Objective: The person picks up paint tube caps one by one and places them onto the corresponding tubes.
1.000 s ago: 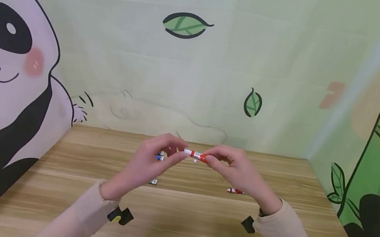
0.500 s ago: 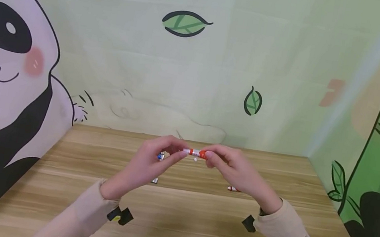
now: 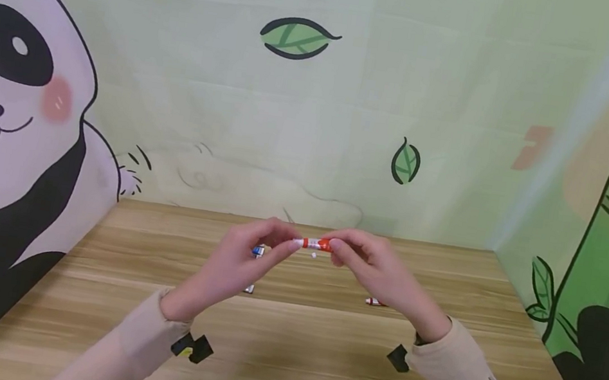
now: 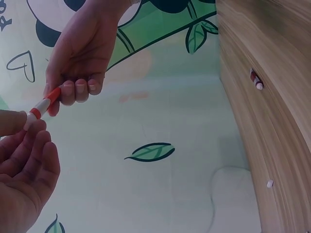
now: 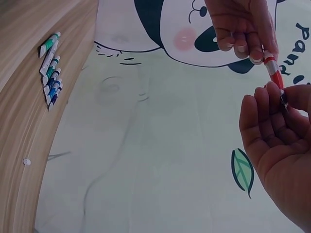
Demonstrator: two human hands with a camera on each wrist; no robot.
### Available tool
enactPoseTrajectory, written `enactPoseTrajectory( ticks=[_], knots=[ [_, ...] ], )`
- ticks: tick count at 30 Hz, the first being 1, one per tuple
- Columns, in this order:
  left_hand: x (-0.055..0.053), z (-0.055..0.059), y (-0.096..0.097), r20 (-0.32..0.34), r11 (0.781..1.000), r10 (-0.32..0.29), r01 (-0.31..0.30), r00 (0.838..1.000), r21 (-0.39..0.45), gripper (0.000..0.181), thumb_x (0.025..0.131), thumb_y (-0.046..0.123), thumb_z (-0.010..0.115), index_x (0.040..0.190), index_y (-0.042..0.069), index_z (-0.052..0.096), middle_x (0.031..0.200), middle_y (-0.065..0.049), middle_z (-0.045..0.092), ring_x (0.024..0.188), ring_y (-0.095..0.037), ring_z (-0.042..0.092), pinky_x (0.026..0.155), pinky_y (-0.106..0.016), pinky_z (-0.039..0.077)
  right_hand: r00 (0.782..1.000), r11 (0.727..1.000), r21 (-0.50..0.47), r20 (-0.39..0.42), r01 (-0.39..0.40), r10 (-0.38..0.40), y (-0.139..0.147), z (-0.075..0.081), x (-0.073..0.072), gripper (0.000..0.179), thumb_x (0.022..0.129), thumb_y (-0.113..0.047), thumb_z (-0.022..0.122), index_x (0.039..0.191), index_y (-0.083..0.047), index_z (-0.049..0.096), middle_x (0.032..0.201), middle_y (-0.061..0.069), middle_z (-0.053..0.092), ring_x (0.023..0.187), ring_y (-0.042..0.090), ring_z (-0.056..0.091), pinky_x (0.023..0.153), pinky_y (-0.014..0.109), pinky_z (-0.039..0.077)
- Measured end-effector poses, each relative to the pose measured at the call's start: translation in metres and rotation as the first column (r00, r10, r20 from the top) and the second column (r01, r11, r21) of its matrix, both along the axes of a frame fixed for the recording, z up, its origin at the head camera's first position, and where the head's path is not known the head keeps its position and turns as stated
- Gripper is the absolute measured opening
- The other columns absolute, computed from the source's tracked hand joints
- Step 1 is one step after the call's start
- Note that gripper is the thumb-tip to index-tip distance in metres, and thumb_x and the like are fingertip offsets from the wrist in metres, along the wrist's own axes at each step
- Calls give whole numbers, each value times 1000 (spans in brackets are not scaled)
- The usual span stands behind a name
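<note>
Above the table, a red-and-white paint tube [image 3: 314,244] is stretched between both hands, lying nearly level. My left hand [image 3: 249,247] pinches its white end between thumb and fingertips. The red end is pinched by my right hand [image 3: 378,265]; a bit of the flat tail [image 5: 284,101] shows below those fingers in the right wrist view. A small white piece, perhaps a cap [image 3: 314,255], lies on the table behind the tube. On the right side a dark red tube [image 4: 256,79] rests on the wood, partly hidden by my right hand in the head view.
Several green, white and blue tubes [image 5: 51,70] lie in a row on the left of the wooden table [image 3: 292,357], mostly behind my left hand in the head view. A cloth backdrop [image 3: 181,69] printed with pandas, leaves and bamboo stands behind and at both sides.
The tube has turned from slightly slanted to nearly level. My left fingertips now cover more of its white end. Both hands stay in almost the same place.
</note>
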State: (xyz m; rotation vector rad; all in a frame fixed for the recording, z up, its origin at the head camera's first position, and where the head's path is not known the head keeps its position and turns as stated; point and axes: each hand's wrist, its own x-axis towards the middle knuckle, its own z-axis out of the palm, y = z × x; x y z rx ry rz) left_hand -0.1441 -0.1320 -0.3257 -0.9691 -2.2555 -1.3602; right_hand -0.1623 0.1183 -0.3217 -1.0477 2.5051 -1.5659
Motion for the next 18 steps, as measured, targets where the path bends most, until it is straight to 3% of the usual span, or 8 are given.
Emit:
enactPoseTrajectory(
  ticks=[4, 8, 18],
  knots=[
    [0, -1, 1, -26, 1000, 11, -11, 1000, 21, 11, 98, 17, 68, 107, 12, 72, 96, 6, 74, 81, -12, 68, 74, -33, 57, 1000, 999, -48, 3, 5, -5, -2, 0, 0, 23, 104, -18, 59, 124, -11, 68, 98, 3, 68, 92, 25, 65, 82, 38, 56],
    [1, -1, 2, -4, 998, 26, -25, 1000, 51, 11, 97, 16, 70, 107, 12, 72, 95, 6, 74, 80, -10, 68, 73, -34, 57, 1000, 997, -77, 2, 1, -1, -2, -1, 1, 22, 102, -15, 61, 123, -11, 69, 105, 2, 70, 94, 21, 67, 84, 35, 57],
    [-1, -5, 2, 37, 996, 18, -21, 999, 85, 12, 97, 16, 70, 108, 11, 72, 96, 5, 74, 81, -12, 69, 73, -32, 57, 992, 1000, -2, -122, 25, -25, -1, -3, -1, 34, 92, -14, 76, 125, -15, 71, 98, -7, 70, 88, 15, 66, 75, 33, 54]
  ],
)
